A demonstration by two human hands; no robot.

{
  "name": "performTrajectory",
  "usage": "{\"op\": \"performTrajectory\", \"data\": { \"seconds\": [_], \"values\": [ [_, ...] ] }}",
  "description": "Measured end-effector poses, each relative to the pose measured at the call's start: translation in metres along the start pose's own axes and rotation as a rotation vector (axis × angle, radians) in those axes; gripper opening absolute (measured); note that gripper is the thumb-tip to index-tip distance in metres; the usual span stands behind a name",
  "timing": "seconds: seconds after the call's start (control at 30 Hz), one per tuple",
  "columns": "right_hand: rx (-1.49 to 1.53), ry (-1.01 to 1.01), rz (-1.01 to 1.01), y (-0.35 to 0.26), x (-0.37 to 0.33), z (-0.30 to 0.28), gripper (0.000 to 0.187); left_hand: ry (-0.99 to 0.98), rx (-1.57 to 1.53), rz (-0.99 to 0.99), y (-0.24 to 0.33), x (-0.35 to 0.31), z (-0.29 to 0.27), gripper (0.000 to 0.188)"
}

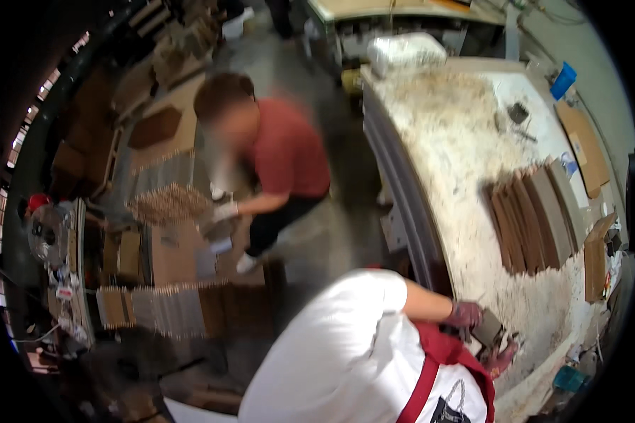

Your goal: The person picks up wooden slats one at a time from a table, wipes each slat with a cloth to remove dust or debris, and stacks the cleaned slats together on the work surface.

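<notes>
Both my hands are at the near edge of a long, pale, stained worktable [466, 240]. My left hand [465, 314], in a dark red glove, is closed on a small grey-brown flat piece [487, 328], perhaps board. Just below it my right hand [502, 357], in a similar reddish glove, has its fingers curled at the piece's lower side. The hands and the piece are small and partly blurred, so its exact kind is unclear. Farther along the table lies a row of brown and grey board pieces [536, 218], leaning closely against one another.
Left of the table, a person in a red shirt [282, 151] bends over stacked cardboard [169, 204]. A plastic-wrapped bundle [406, 53] sits at the table's far end. Along the right side are a blue container [563, 81], a cardboard sheet [583, 148] and an open carton [597, 257].
</notes>
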State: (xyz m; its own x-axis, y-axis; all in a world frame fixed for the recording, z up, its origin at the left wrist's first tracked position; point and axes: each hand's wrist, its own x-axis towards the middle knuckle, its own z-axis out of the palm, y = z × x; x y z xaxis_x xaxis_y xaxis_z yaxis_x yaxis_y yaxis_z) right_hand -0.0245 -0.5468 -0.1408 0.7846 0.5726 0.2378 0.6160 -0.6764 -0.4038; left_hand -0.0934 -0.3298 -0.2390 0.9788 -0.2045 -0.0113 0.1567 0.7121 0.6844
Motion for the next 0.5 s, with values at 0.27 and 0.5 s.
{"op": "performTrajectory", "data": {
  "seconds": [0.27, 0.5],
  "values": [
    [-0.362, 0.018, -0.325, -0.002, -0.008, 0.005, 0.055, 0.000, 0.449, 0.023, -0.016, -0.006, -0.036, 0.026],
    [-0.126, -0.047, 0.179, 0.027, -0.022, 0.028, 0.046, -0.046, 1.088, 0.267, 0.015, -0.018, 0.001, 0.018]
  ]
}}
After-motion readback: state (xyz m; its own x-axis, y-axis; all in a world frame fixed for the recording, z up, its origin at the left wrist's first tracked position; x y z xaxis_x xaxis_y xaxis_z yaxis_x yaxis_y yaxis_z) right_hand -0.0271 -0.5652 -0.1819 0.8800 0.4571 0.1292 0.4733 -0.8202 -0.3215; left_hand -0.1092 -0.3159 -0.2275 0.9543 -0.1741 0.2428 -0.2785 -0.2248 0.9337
